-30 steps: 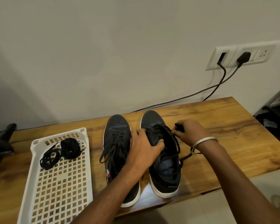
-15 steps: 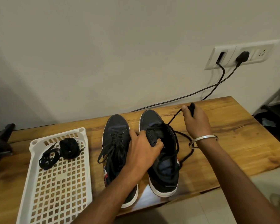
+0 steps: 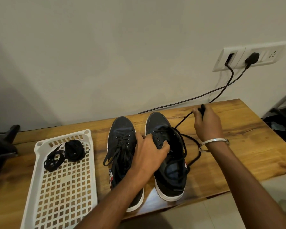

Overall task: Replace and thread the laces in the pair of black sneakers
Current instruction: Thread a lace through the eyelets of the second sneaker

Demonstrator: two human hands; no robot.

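2 black sneakers sit side by side mid-table, toes far; left hand (image 3: 149, 152) grips the tongue side of the right sneaker (image 3: 168, 156). Right hand (image 3: 206, 124) pinches its lace (image 3: 183, 120), drawn taut to the far right. Left sneaker (image 3: 122, 139) laced; spare laces (image 3: 65, 153) in white tray (image 3: 40, 187) at left.

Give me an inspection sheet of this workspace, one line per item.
Surface: wooden table, against the wall.
Job's things: left sneaker laced; right sneaker partly unlaced, its lace pulled out; spare laces in white basket.
Clutter: nothing seen.
Hands: left hand grips the right sneaker's eyelet side; right hand pinches the lace, raised.
Cables: two black cables from wall socket.
Surroundings: plain wall, dark object at far left.
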